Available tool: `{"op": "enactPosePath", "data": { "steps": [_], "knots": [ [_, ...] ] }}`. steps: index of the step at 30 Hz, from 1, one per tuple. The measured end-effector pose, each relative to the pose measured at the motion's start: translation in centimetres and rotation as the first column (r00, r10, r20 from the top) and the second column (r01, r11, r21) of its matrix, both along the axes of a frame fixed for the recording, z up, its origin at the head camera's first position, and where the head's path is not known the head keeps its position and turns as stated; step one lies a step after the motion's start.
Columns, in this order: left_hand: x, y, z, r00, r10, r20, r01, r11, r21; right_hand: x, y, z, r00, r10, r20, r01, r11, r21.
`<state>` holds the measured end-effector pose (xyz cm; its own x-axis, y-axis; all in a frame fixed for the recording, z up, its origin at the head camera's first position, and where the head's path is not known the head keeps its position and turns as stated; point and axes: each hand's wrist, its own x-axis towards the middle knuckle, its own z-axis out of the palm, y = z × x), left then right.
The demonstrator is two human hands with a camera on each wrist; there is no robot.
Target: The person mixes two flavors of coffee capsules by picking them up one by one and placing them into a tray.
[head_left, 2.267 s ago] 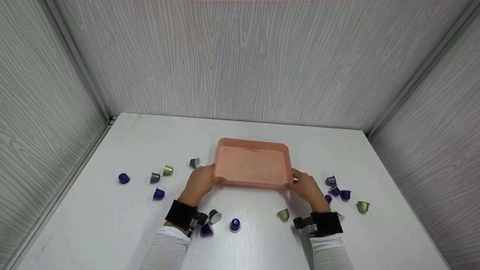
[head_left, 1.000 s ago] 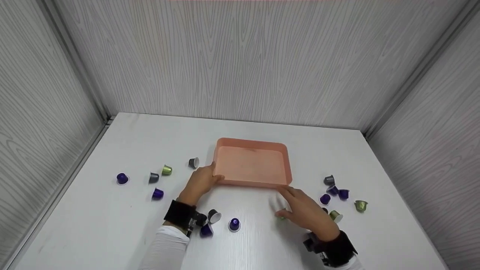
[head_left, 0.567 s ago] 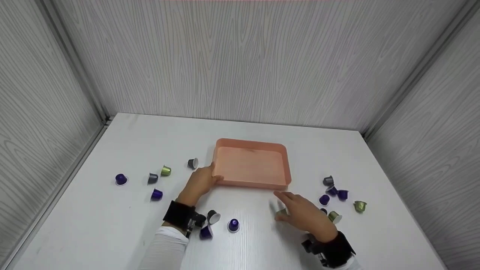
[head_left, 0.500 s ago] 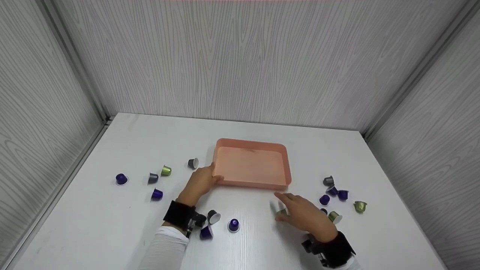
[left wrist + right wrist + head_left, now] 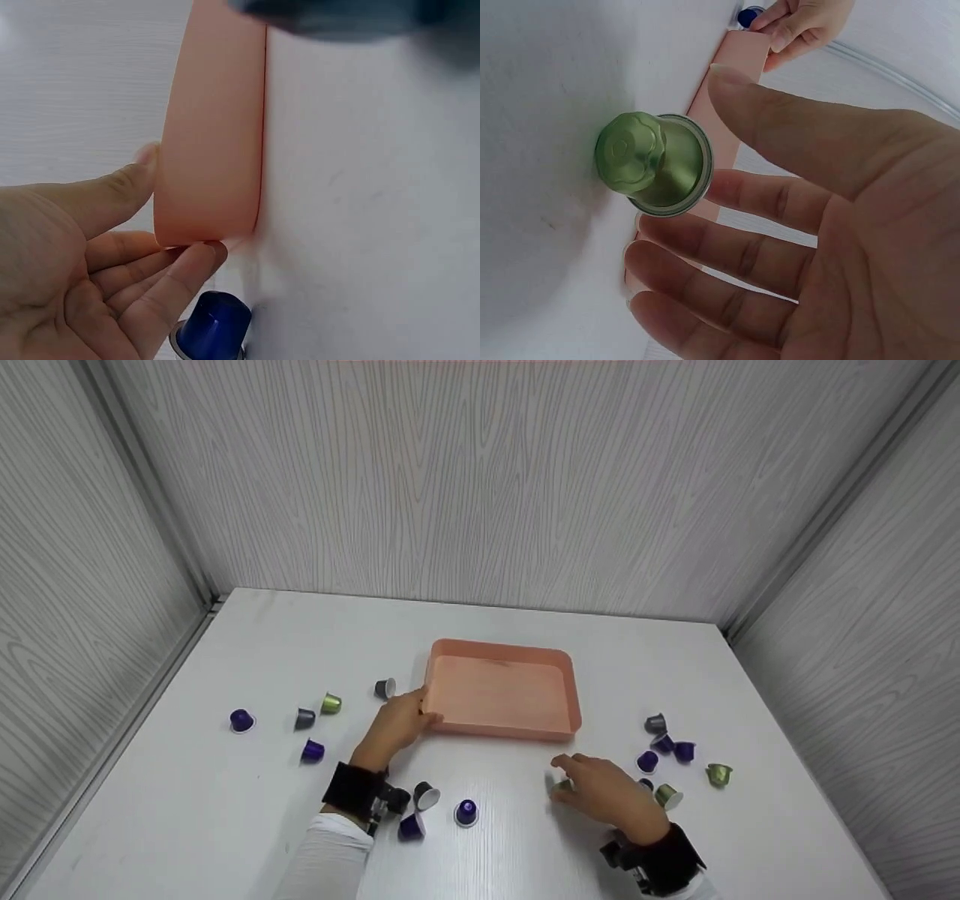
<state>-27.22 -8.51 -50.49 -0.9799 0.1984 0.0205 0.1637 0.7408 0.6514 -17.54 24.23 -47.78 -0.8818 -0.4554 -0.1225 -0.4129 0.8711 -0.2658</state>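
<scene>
A shallow pink tray (image 5: pixel 502 697) rests on the white table. My left hand (image 5: pixel 395 726) grips its near left corner, thumb over the rim and fingers against the outer wall in the left wrist view. My right hand (image 5: pixel 601 791) hovers low over the table, in front of the tray's right corner. Between its thumb and index finger lies a green coffee capsule (image 5: pixel 630 154); the thumb stands apart from it, the other fingers are extended, and whether the index fingertip touches its rim I cannot tell. From the head view, the right hand hides much of this capsule.
Left of the tray lie several loose capsules, among them a purple one (image 5: pixel 241 721) and a lime one (image 5: pixel 331 703). A purple capsule (image 5: pixel 466 812) stands at the front. More lie at the right, including a green one (image 5: pixel 718 775). Wood-patterned panels (image 5: pixel 480 480) enclose the table.
My right hand has let go of the tray's right corner and moved toward the person, around the green capsule, its fingers drawing in slightly. The left hand stays on the tray.
</scene>
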Motion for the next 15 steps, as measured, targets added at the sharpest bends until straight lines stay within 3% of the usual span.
{"op": "enactPosePath", "data": {
  "steps": [4, 8, 12, 15],
  "knots": [
    [-0.14, 0.4, -0.1, 1.0, 0.018, -0.002, -0.018, 0.998, -0.057, -0.04, 0.06, -0.2, 1.0, -0.007, -0.026, 0.007, 1.0, -0.016],
    [-0.02, 0.37, -0.3, 0.998, 0.017, -0.055, -0.022, 0.994, -0.105, -0.03, 0.08, -0.31, 0.999, -0.013, -0.041, 0.012, 1.0, -0.01],
    [0.29, -0.06, -0.01, 0.997, -0.017, -0.081, 0.01, 0.996, -0.087, -0.04, 0.05, -0.33, 0.999, -0.006, -0.046, 0.006, 1.0, -0.005],
    [0.42, -0.43, 0.4, 0.998, -0.031, -0.049, 0.028, 0.998, -0.06, -0.12, 0.02, -0.38, 0.998, 0.003, -0.056, -0.004, 1.0, -0.011]
  ]
}}
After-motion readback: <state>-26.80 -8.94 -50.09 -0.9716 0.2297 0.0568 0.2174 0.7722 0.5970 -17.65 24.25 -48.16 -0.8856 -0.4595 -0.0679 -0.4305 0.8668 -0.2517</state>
